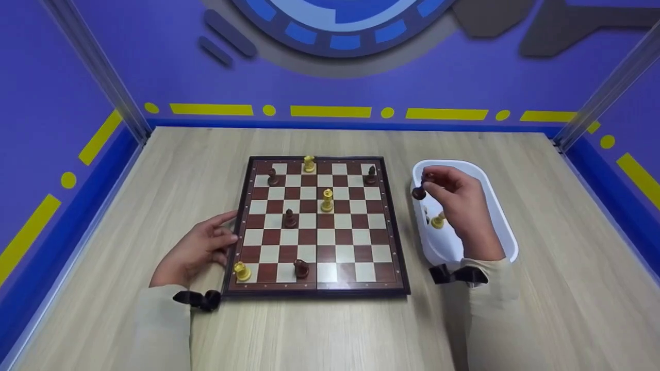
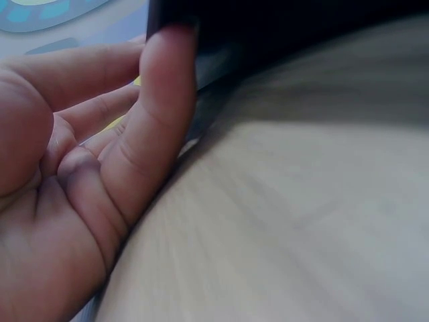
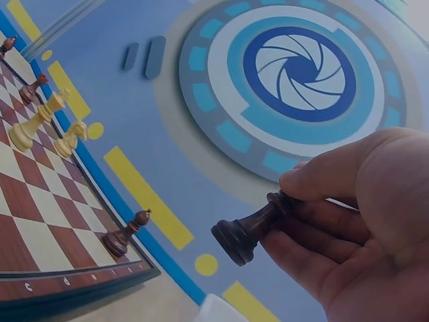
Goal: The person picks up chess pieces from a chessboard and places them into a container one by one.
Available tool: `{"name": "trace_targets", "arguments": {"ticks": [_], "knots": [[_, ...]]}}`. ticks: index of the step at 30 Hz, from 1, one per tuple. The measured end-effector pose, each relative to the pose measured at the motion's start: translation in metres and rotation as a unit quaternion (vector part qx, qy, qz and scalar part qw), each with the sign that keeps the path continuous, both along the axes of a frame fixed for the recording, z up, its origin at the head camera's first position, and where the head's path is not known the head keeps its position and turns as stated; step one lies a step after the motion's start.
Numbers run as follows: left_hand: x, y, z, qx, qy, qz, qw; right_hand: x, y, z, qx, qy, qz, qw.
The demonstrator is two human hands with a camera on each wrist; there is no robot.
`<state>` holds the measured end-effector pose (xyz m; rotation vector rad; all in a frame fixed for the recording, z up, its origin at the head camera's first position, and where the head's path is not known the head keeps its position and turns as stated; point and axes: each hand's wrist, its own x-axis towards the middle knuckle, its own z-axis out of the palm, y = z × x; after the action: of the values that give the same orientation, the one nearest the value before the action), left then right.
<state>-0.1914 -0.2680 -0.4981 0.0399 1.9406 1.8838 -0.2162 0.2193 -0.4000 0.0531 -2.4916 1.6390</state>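
My left hand (image 1: pixel 198 250) touches the left edge of a chessboard (image 1: pixel 335 270) with its fingers. In the left wrist view one finger (image 2: pixel 167 87) presses against the dark side of the board. My right hand (image 1: pixel 464 208) is raised above a white plastic tub (image 1: pixel 502 221) and pinches a dark chess piece (image 3: pixel 244 231). Its broad base points toward the board, and the fingers hide its top. On the board stand a tall yellow piece (image 1: pixel 327 201), a yellow knight (image 1: pixel 309 164), a dark bishop (image 1: pixel 370 175) and several other pieces, among them a yellow one (image 1: pixel 242 271) in the near left corner.
Inside the tub lies a yellow piece (image 1: pixel 438 221), with something dark beside it. The tub stands close to the board's right side. A blue wall (image 1: pixel 330 93) with yellow marks closes off the back of the wooden table (image 1: pixel 206 154), and side walls flank it.
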Motion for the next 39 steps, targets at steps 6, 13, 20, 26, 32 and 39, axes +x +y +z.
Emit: {"name": "trace_targets", "arguments": {"ticks": [6, 13, 20, 26, 32, 39], "knots": [[-0.001, 0.0, 0.001, -0.001, 0.002, 0.0, 1.0, -0.001, 0.009, -0.002, -0.002, -0.013, -0.014, 1.0], [0.004, -0.001, 0.0, -0.004, -0.004, -0.003, 1.0, -0.002, 0.013, -0.009, -0.001, -0.018, -0.031, 0.999], [0.004, -0.002, -0.002, -0.007, -0.001, -0.004, 1.0, -0.009, 0.019, -0.016, 0.014, -0.028, -0.041, 0.999], [0.002, -0.001, -0.002, -0.006, 0.002, -0.007, 1.0, -0.012, 0.022, -0.021, 0.023, -0.041, -0.046, 0.998], [0.001, -0.001, -0.002, -0.006, -0.005, 0.002, 1.0, -0.011, 0.023, -0.024, 0.027, -0.059, -0.048, 0.997], [-0.001, 0.0, 0.0, -0.006, -0.001, -0.003, 1.0, -0.013, 0.025, -0.022, 0.049, -0.046, -0.062, 0.996]]}}
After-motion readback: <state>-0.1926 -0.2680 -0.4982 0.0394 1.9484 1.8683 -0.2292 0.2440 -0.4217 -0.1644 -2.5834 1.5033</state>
